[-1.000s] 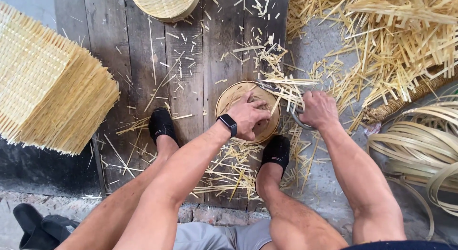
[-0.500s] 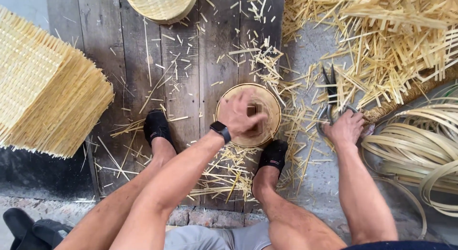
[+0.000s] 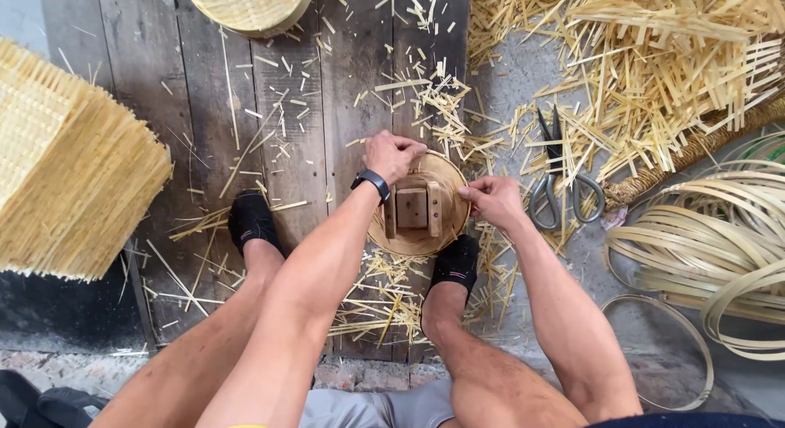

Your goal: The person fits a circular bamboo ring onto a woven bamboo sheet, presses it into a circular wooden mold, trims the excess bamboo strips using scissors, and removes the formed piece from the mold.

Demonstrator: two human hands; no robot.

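Hands (image 3: 392, 154) (image 3: 491, 201) on round wooden mould (image 3: 419, 209)

My left hand (image 3: 392, 156) curls over the far rim of the round woven disc (image 3: 441, 232), my right hand (image 3: 493, 201) pinching its right edge. A small wooden block frame (image 3: 413, 209) sits on the disc's middle. Scissors (image 3: 564, 183) lie just right on the floor, among bamboo offcuts (image 3: 654, 76). Coiled strips (image 3: 719, 240) rest further right.

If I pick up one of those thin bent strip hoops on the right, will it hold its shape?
Probably not rigidly. The strip hoops look thin and flat, so likely light and springy, flexing when lifted. They lie loosely overlapped, so neighbours may drag along.
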